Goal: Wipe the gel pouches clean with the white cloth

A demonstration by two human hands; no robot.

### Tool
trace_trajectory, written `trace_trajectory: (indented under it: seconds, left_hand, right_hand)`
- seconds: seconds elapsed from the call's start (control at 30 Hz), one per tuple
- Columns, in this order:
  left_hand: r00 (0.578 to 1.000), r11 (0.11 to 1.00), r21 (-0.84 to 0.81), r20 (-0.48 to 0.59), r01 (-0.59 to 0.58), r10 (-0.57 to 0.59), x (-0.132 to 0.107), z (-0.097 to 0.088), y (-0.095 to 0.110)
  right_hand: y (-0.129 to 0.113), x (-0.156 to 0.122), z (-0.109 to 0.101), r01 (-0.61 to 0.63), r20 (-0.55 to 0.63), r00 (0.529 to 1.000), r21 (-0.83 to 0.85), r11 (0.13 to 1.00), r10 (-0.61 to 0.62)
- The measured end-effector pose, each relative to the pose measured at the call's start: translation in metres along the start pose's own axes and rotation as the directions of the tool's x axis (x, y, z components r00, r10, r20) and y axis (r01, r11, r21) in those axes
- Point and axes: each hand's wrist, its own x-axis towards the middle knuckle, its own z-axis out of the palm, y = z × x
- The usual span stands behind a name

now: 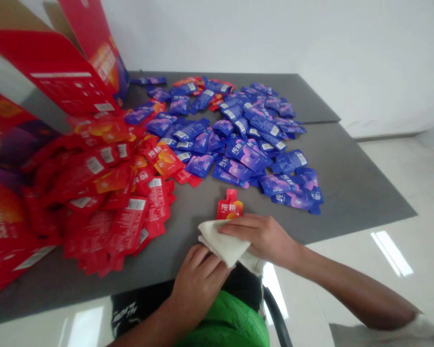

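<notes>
A cream cloth (224,241), folded over on itself, lies across a red pouch (230,206) near the table's front edge. Only the upper part of that pouch, with its narrow top and white lettering, shows beyond the cloth. My right hand (265,238) is closed on the cloth, its fingers pressing along the top side. At the cloth's lower edge sits my left hand (198,282), fingers curled. Its fingertips are hidden, so whether they grip the cloth or the pouch beneath cannot be made out.
A large heap of red pouches (104,193) covers the table's left side. Blue pouches (238,159) spread over the middle and back, a few red ones among them. Opened red cartons (68,72) stand at the left. The grey table (350,178) ends at the right above a tiled floor.
</notes>
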Motion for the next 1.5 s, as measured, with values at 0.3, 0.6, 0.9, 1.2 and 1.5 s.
trace_trajectory:
  seconds: [0.3,0.6,0.9,1.2,1.5]
  left_hand:
    - [1.0,0.999,-0.048,-0.009,0.021,-0.021,0.004,0.0,0.002]
    - [0.999,0.998,-0.057,0.029,0.033,-0.032,0.004,-0.003,0.002]
    - [1.0,1.0,-0.021,-0.004,0.017,-0.017,0.003,-0.003,0.001]
    - [0.999,0.995,-0.084,0.023,0.051,-0.049,0.011,-0.006,0.005]
    - [0.999,0.999,-0.015,-0.015,0.029,-0.029,0.005,-0.005,0.003]
  right_hand:
    - [0.021,0.019,-0.018,-0.065,-0.114,0.993,-0.19,0.98,0.044]
    - [0.032,0.022,-0.005,-0.153,-0.018,0.988,-0.078,0.985,0.152]
    - [-0.006,0.001,-0.007,0.012,-0.066,0.998,-0.077,0.997,-0.017]
    - [0.044,0.036,-0.01,-0.217,-0.037,0.976,-0.183,0.959,0.214]
    - [-0.012,-0.002,-0.002,-0.018,0.022,1.0,-0.084,0.996,0.02]
